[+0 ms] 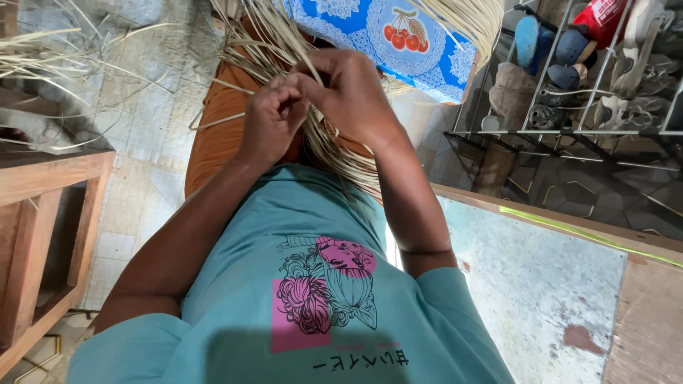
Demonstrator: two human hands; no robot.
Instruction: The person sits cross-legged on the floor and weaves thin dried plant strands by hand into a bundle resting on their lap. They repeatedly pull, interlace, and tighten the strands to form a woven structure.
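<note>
The straw strands (284,50) are long, thin, flat and pale tan, like dried palm or reed fibre, gathered in a loose sheaf. The sheaf runs from 12 o'clock at the top of the view down toward the centre, over the orange-clad lap. At the top it fans out toward 11 and 1 o'clock; lower down, its ends trail toward 5 o'clock beneath the forearms. A few single strands cross at 9 o'clock of the sheaf. The middle of the sheaf is pinched between fingers, partly hidden there.
</note>
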